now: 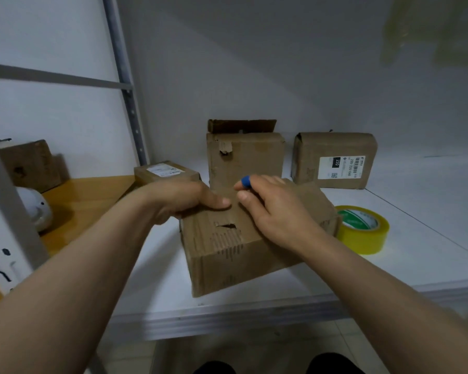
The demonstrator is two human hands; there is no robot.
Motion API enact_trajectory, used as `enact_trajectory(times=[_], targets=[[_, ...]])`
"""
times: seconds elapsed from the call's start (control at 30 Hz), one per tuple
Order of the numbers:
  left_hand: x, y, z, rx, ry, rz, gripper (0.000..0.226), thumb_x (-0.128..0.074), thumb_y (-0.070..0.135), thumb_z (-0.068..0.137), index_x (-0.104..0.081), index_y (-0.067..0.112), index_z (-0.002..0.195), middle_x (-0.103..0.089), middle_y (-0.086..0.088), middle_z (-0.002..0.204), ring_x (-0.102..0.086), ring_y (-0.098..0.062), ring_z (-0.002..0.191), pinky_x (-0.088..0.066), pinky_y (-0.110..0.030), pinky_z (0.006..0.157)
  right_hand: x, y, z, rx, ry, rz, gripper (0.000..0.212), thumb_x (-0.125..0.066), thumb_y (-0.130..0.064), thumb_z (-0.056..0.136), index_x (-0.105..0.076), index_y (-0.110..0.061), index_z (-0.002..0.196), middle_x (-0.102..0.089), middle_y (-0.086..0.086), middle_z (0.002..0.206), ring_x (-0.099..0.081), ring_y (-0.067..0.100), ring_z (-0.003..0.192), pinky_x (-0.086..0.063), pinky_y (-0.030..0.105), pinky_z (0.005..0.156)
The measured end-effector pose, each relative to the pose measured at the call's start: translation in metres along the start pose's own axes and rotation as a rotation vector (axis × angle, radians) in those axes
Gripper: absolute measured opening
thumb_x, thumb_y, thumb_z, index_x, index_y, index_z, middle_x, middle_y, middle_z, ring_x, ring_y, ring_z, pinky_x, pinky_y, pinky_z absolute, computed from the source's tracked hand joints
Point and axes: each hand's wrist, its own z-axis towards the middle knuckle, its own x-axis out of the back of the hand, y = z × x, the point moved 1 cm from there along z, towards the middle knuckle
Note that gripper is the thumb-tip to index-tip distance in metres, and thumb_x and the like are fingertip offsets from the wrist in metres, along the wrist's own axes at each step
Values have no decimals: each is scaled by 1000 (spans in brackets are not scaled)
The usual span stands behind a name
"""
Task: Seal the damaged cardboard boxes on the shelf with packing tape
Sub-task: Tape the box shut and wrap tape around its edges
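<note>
front box [254, 255] sits skewed near the front lip of the white shelf [416, 268], probably there so both arms reach its top; tear [226, 226] in the top face, corrugation exposed just below it, no tape visible over it yet

left hand [184, 201] grips the box's far-left top corner, thumb laid flat on top, fingers wrapped down the side; reads as a brace so the box can't slide

right hand [273, 211] rests on the top face right of the tear; thumb and the index wearing a blue fingertip cap [246, 181] sit close together; can't tell if they pinch anything or just press

yellow tape roll [362, 229] lies flat just beside the box's right side, under the right wrist; parked within easy reach, my guess

remaining stock at the back: flap box [245, 163] with a hole near its top edge and one flap up, labelled box [335, 160] to its right, small flat box [165, 172] to its left
</note>
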Motion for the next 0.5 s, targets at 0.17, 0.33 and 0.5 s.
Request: enact_trajectory(times=[0.17, 0.33, 0.5], targets=[[6, 0, 3, 22, -325, -63, 28, -76, 15, 79, -71, 2, 102, -75, -18, 104, -75, -28, 91, -62, -32, 72, -7, 2, 2, 18, 136, -50, 24, -42, -37, 106, -61, -23, 113, -62, -8, 106, -53, 15, 104, -40, 45, 97], [1, -7, 7, -72, -328, -174, 30, -71, 6, 78, -68, 5, 108, -75, -13, 105, -75, -24, 94, -60, -28, 73, -11, 0, 4, 17, 129, -85, 24, -42, -38, 106, -60, -24, 111, -63, -7, 105, -53, 16, 104, -38, 43, 97], [0, -11, 9, -80, -326, -252, 34, -69, 3, 80, -68, 4, 114, -75, -15, 107, -75, -25, 94, -61, -29, 74, -11, 0, 6, 7, 112, -99, 24, -42, -38, 106, -60, -23, 111, -63, -7, 105, -53, 16, 104, -39, 43, 97]])
